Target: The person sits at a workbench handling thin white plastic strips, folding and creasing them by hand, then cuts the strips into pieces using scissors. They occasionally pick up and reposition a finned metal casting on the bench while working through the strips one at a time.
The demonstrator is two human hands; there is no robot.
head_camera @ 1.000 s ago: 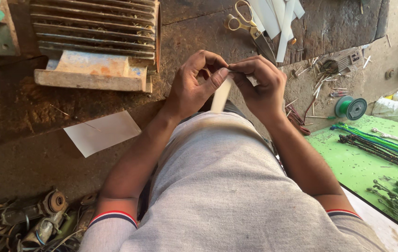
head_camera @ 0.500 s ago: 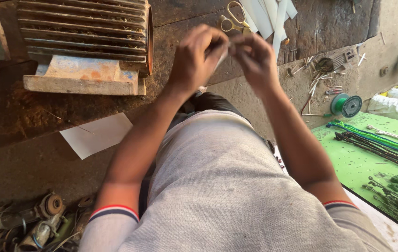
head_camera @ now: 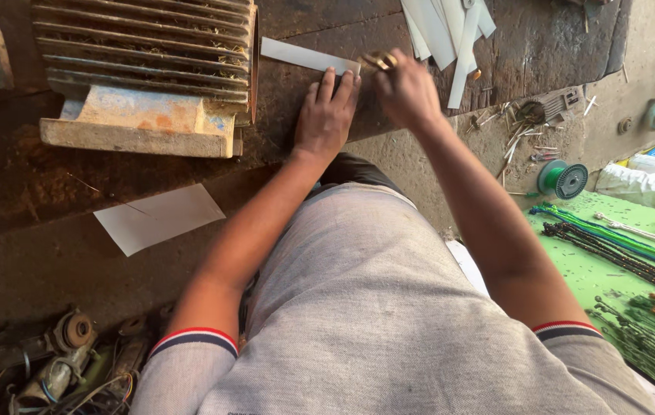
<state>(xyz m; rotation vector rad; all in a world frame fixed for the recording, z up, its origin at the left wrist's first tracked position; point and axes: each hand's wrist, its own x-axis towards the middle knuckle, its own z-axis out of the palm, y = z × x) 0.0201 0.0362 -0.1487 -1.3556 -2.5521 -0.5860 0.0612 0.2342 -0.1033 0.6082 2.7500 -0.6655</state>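
The left hand (head_camera: 326, 115) lies flat, fingers spread, pressing down a white paper strip (head_camera: 308, 55) on the dark bench (head_camera: 28, 184). The strip sticks out to the left of those fingers. Just beside it, the right hand (head_camera: 406, 94) is closed around the scissors (head_camera: 379, 60) at the strip's near end. No cut shows in this strip yet. More cut strips (head_camera: 442, 27) lie just past the scissors.

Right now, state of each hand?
Left hand: open, flat, pressing the paper strip.
Right hand: closed on scissors.
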